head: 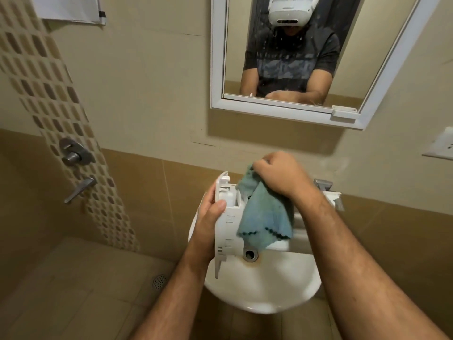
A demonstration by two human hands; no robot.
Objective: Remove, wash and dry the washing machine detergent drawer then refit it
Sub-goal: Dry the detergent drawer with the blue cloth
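While the drying step appears to be in hand, the items stand as follows.

Item: detergent drawer (226,224), white plastic, held above the white basin (264,290), clear of the bowl and just over the drain hole (249,254). It is turned on its side, front panel toward the left, open compartments facing right; presumably so that water can run out and the inner walls can be reached. Moulded ribs and markings show along the side wall; no residue can be made out, and wetness cannot be judged.

Item: left hand (210,214), grip clamped on the drawer's front panel, thumb pressed across the side wall, steadying it against the wiping.

Item: right hand (282,175), grip closed on a bunched corner of the cloth (267,217), fist above the drawer's upper compartments.

Item: cloth, blue-green, dark stitched edging, draped over the compartments and hiding most of the interior.

Item: tap (323,185), behind the right wrist; no running water is visible.

Item: mirror (294,57), wall-mounted above, water-spotted.

Judgement: drawer is out of the machine and probably washed; refitting remains.
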